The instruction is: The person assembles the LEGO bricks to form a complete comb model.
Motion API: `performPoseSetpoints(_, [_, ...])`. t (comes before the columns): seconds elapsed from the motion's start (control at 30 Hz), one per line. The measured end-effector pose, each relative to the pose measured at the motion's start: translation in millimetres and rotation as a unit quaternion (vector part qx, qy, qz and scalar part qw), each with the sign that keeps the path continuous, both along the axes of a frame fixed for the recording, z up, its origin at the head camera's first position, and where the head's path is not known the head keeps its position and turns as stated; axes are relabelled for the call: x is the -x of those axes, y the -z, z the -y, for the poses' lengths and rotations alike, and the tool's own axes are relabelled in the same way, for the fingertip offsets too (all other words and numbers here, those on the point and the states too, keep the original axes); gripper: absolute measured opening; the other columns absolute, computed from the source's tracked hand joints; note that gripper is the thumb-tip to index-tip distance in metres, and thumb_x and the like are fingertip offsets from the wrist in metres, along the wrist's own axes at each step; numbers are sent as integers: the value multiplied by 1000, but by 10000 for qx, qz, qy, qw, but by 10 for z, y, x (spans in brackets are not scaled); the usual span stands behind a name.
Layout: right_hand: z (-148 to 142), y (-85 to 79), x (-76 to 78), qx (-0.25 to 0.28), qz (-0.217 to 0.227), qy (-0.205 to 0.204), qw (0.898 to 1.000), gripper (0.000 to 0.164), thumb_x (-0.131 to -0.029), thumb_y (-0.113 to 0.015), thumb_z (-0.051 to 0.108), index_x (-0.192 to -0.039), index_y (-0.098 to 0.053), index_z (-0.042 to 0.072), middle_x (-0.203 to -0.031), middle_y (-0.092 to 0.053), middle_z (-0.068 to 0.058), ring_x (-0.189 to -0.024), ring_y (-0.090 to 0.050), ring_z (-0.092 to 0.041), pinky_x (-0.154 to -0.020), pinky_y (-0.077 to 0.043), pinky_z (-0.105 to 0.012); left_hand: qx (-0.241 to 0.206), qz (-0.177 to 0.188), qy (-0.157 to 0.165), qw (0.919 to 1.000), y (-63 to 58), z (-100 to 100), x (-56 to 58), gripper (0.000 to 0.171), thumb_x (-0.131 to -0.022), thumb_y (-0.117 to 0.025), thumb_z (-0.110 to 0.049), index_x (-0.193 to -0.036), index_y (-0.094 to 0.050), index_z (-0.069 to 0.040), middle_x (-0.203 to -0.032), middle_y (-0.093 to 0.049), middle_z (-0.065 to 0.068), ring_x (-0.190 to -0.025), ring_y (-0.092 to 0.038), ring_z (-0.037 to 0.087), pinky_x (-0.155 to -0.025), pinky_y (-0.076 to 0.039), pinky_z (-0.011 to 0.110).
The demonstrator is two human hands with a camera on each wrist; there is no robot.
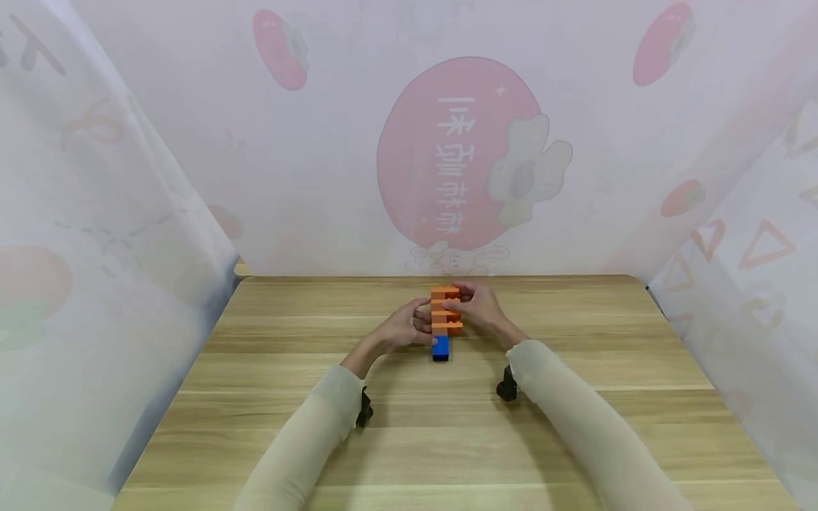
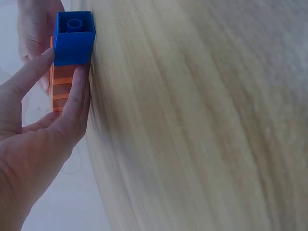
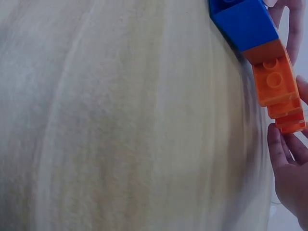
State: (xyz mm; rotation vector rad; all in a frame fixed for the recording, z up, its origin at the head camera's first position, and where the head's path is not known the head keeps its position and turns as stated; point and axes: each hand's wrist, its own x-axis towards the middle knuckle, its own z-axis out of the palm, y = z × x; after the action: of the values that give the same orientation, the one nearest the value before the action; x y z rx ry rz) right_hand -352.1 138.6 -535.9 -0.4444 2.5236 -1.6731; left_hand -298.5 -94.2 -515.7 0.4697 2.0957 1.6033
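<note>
A row of joined toy building bricks lies near the back of the table, with one blue brick (image 1: pixel 440 348) at the near end and several orange bricks (image 1: pixel 438 319) behind it. Some orange bricks jut out to the right like steps. My left hand (image 1: pixel 404 326) grips the row from the left, a fingertip on the blue brick and other fingers along the orange ones. The blue brick's hollow end, with a round tube inside, shows in the left wrist view. At the far end, my right hand (image 1: pixel 483 309) pinches the orange bricks from the right.
The wooden table (image 1: pixel 422 440) has its back edge just beyond the bricks. A pale printed curtain (image 1: pixel 319 177) rises behind that edge, with more of it along both sides. Black wrist mounts (image 1: pixel 507 385) hang below both sleeves.
</note>
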Motion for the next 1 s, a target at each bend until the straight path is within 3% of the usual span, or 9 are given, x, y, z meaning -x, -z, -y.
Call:
performPoseSetpoints(0.37, [-1, 30, -16, -322, 200, 121, 9992, 64, -95, -83, 22, -147, -57, -3, -134, -70, -19, -117, -70, -33, -95, -60, -42, 139, 48, -140, 9998, -38, -36, -24, 91, -91, -78, 5, -166, -27, -2, -140, -55, 26, -125, -62, 37, -101, -57, 44])
performPoseSetpoints(0.73, [-17, -10, -57, -652, 221, 113, 9976, 61, -96, -82, 26, -146, -60, -1, -128, -72, -15, -113, -68, -28, -102, -57, -44, 145, -126, -7, 9998, -15, -50, -2, 81, -93, -79, 1, -161, -36, -1, -141, -58, 26, -127, -61, 38, -102, -56, 45])
performPoseSetpoints(0.87, [-68, -68, -81, -695, 245, -18, 9973, 61, -98, -79, 28, -147, -59, -1, -128, -72, -16, -113, -68, -30, -101, -57, -45, 276, -95, -53, 9996, -38, -36, -14, 85, -94, -80, -4, -164, -31, -2, -147, -53, 24, -134, -57, 40, -110, -51, 51])
performPoseSetpoints(1.0, [-182, -137, -109, -842, 128, -226, 9961, 59, -101, -76, 28, -148, -57, -3, -136, -68, -20, -119, -67, -34, -100, -57, -48, 732, -332, -198, 9966, -72, 28, -35, 89, -95, -82, -14, -166, -29, -4, -155, -50, 22, -142, -52, 41, -115, -44, 55])
